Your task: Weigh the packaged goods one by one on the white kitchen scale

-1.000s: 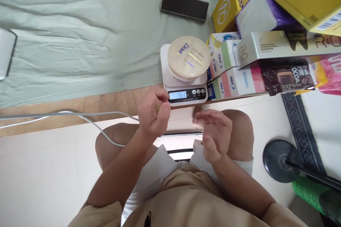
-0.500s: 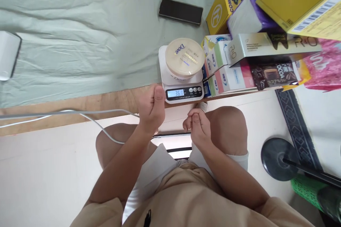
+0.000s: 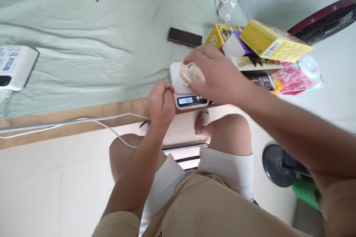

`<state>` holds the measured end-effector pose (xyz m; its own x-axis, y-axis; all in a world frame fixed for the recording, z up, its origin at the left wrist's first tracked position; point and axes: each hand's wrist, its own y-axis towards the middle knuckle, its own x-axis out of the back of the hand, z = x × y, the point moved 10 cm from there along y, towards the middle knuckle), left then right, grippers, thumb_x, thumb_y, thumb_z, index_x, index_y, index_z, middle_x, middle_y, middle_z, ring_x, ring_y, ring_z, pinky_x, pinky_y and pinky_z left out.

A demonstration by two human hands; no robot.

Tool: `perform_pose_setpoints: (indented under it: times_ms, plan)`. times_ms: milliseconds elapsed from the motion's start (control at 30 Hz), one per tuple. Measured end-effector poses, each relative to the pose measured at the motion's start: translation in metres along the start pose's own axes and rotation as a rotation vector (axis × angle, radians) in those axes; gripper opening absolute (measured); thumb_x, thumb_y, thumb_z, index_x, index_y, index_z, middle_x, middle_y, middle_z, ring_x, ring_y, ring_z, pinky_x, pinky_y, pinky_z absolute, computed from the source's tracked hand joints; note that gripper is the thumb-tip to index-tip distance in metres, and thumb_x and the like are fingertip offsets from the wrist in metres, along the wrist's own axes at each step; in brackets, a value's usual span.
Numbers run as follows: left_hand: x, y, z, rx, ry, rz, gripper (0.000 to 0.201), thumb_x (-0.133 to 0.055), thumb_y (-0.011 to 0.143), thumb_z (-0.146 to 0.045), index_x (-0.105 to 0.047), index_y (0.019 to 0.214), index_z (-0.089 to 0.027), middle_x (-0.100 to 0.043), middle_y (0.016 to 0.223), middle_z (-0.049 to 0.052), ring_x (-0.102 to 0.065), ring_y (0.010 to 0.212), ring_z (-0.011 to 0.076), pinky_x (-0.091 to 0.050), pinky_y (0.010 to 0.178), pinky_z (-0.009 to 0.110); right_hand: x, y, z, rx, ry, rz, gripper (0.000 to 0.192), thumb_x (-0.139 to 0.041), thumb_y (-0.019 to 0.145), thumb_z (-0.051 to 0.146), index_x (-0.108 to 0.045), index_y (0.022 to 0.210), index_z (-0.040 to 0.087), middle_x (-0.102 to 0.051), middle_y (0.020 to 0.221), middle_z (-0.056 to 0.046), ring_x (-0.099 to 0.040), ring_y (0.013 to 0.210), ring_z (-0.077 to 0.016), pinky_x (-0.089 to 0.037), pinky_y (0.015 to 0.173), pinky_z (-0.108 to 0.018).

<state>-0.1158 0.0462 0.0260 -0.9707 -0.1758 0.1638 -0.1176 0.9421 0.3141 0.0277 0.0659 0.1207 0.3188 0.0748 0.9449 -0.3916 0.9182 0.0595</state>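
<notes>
On a white digital kitchen scale [image 3: 175, 76] sits a round cream Dove jar [image 3: 189, 74]. The scale's lit display [image 3: 185, 100] appears to read 36.0 or 360. My right hand [image 3: 213, 72] reaches over the jar from the right with fingers and thumb spread apart, fingertips by the lid's far edge and thumb by its near side. It covers the jar's right part, and whether it touches the lid I cannot tell. My left hand [image 3: 161, 105] is closed in a fist just left of the scale, with nothing showing in it.
A black phone [image 3: 185, 37] lies beyond the scale. Several packages, including a yellow box [image 3: 275, 42] and pink bag [image 3: 297, 77], crowd the right side. Plastic bottles [image 3: 223, 3] are at the back. A white cable [image 3: 91, 120] runs along the bed's wooden edge [image 3: 122, 110].
My right hand has risen from my lap to over the jar. My left fist stays beside the scale. The view has tilted up, showing more of the far side. The display's last digit differs.
</notes>
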Motion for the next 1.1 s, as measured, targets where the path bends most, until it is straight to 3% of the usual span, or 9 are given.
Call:
perform_pose_setpoints:
  times_ms: [67, 133, 233, 467, 667, 767, 933, 1100]
  plan:
    - [0.004, 0.001, 0.001, 0.009, 0.020, 0.000, 0.017, -0.047, 0.090, -0.016, -0.059, 0.081, -0.023, -0.064, 0.079, 0.002, -0.061, 0.084, 0.0191, -0.046, 0.082, 0.034, -0.019, 0.027, -0.015, -0.065, -0.169, 0.219, 0.081, -0.080, 0.074, 0.029, -0.053, 0.150, 0.022, -0.049, 0.155, -0.015, -0.050, 0.144, -0.0443, -0.042, 0.123, -0.061]
    - [0.007, 0.003, 0.003, 0.020, 0.036, 0.007, 0.014, -0.050, 0.091, -0.019, -0.060, 0.082, -0.023, -0.066, 0.083, 0.003, -0.062, 0.089, 0.0203, -0.046, 0.085, 0.034, -0.038, 0.040, -0.031, -0.139, -0.246, 0.408, 0.101, -0.086, 0.068, 0.032, -0.043, 0.159, 0.027, -0.048, 0.155, -0.014, -0.057, 0.135, -0.0429, -0.049, 0.116, -0.058]
    - [0.009, 0.007, 0.007, 0.039, 0.049, 0.018, 0.010, -0.053, 0.091, -0.021, -0.060, 0.085, -0.023, -0.067, 0.086, 0.003, -0.062, 0.090, 0.0207, -0.047, 0.087, 0.034, -0.049, 0.046, -0.041, -0.189, -0.302, 0.531, 0.111, -0.090, 0.067, 0.037, -0.036, 0.164, 0.032, -0.051, 0.151, -0.013, -0.064, 0.124, -0.0375, -0.054, 0.109, -0.050]
    - [0.007, 0.017, 0.011, 0.067, 0.040, 0.042, 0.007, -0.054, 0.091, -0.022, -0.056, 0.084, -0.022, -0.067, 0.087, 0.003, -0.063, 0.091, 0.0204, -0.047, 0.088, 0.035, -0.036, 0.047, -0.035, -0.208, -0.266, 0.447, 0.098, -0.089, 0.068, 0.031, -0.048, 0.157, 0.026, -0.059, 0.141, -0.013, -0.066, 0.120, -0.0318, -0.053, 0.108, -0.044]
    - [-0.002, 0.027, 0.001, 0.076, -0.045, 0.036, 0.006, -0.056, 0.092, -0.028, -0.057, 0.091, -0.023, -0.069, 0.095, 0.004, -0.064, 0.097, 0.0206, -0.049, 0.093, 0.036, 0.025, 0.068, -0.052, -0.326, -0.299, 0.262, 0.091, -0.084, 0.080, 0.036, -0.043, 0.160, 0.024, -0.061, 0.142, -0.013, -0.064, 0.127, -0.0299, -0.051, 0.111, -0.043]
    - [-0.014, 0.029, -0.012, 0.066, -0.091, 0.049, 0.010, -0.055, 0.094, -0.031, -0.058, 0.098, -0.023, -0.069, 0.104, 0.006, -0.065, 0.105, 0.0211, -0.051, 0.099, 0.038, 0.046, 0.087, -0.069, -0.358, -0.372, 0.236, 0.092, -0.082, 0.083, 0.038, -0.040, 0.162, 0.017, -0.060, 0.144, -0.017, -0.061, 0.133, -0.0326, -0.049, 0.111, -0.042]
    - [-0.033, 0.029, -0.026, 0.049, -0.143, 0.093, 0.014, -0.056, 0.093, -0.034, -0.060, 0.101, -0.023, -0.071, 0.109, 0.007, -0.065, 0.109, 0.0225, -0.052, 0.103, 0.040, 0.035, 0.119, -0.103, -0.379, -0.476, 0.327, 0.097, -0.085, 0.078, 0.040, -0.043, 0.160, 0.010, -0.058, 0.150, -0.021, -0.059, 0.138, -0.0344, -0.048, 0.113, -0.041]
    - [-0.036, 0.032, -0.013, 0.104, -0.164, 0.109, 0.013, -0.057, 0.089, -0.034, -0.062, 0.094, -0.023, -0.071, 0.098, 0.006, -0.066, 0.096, 0.0220, -0.052, 0.087, 0.039, 0.005, 0.138, -0.136, -0.436, -0.525, 0.414, 0.089, -0.085, 0.078, 0.046, -0.051, 0.151, 0.006, -0.062, 0.147, -0.017, -0.062, 0.138, -0.0349, -0.048, 0.116, -0.038]
